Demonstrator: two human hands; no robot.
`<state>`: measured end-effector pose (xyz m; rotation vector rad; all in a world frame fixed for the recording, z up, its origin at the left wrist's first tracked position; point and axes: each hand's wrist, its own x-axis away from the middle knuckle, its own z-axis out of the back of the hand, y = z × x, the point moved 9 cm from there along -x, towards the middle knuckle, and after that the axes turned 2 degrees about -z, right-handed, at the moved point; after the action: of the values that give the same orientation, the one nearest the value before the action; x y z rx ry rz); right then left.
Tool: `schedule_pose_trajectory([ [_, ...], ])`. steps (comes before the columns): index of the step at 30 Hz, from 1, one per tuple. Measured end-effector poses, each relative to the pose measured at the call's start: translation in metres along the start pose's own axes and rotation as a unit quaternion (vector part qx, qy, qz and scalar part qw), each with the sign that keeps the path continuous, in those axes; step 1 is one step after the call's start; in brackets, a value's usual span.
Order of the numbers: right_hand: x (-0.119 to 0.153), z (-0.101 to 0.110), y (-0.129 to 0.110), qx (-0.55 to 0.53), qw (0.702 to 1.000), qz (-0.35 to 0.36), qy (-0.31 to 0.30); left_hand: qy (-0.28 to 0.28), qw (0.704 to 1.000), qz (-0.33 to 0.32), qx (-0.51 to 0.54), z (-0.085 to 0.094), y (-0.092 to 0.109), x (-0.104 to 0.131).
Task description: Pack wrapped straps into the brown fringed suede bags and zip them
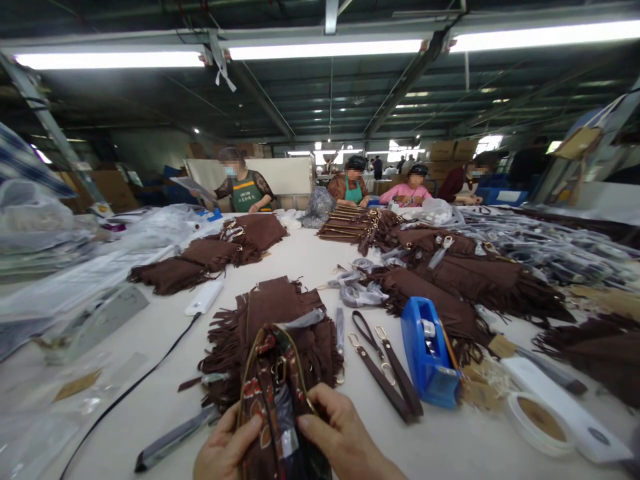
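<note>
My left hand (229, 445) and my right hand (337, 427) grip opposite edges of a small brown bag (265, 417), spreading its zipped mouth apart. A patterned lining with red motifs shows inside, along with a metal clip and a clear plastic-wrapped piece. Both thumbs press on the bag's inner edges, while its lower part is cut off by the frame. Just beyond it lies a stack of brown fringed bags (275, 300). To the right of my right hand are dark brown leather straps (377, 377) with gold clips.
A blue tape dispenser (425, 357) and a tape roll (540, 423) stand at right. More fringed bags (460, 273) and plastic-wrapped straps (550, 243) cover the right side. A black cable (135, 393) crosses the left. Several co-workers sit or stand across the table (310, 257).
</note>
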<state>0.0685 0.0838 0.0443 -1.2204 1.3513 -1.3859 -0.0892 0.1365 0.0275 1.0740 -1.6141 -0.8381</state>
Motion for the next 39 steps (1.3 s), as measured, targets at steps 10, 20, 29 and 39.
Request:
schedule_pose_trajectory([
  [10, -0.014, 0.030, -0.028, 0.195, 0.981, 0.018, -0.013, -0.102, 0.879, -0.320, -0.337, -0.065, 0.048, 0.029],
  [20, 0.004, 0.015, -0.030, 0.003, 0.993, 0.007, -0.120, -0.302, 0.516, -0.528, -0.603, -0.141, 0.025, 0.070],
  [29, 0.062, 0.078, 0.028, 0.065, 0.988, -0.102, -0.100, -0.311, 0.559, -0.467, -0.611, -0.148, -0.003, 0.023],
  [39, 0.081, 0.075, 0.046, 0.045, 0.978, -0.131, -0.159, -0.216, 0.545, -0.598, -0.547, -0.130, -0.016, 0.039],
])
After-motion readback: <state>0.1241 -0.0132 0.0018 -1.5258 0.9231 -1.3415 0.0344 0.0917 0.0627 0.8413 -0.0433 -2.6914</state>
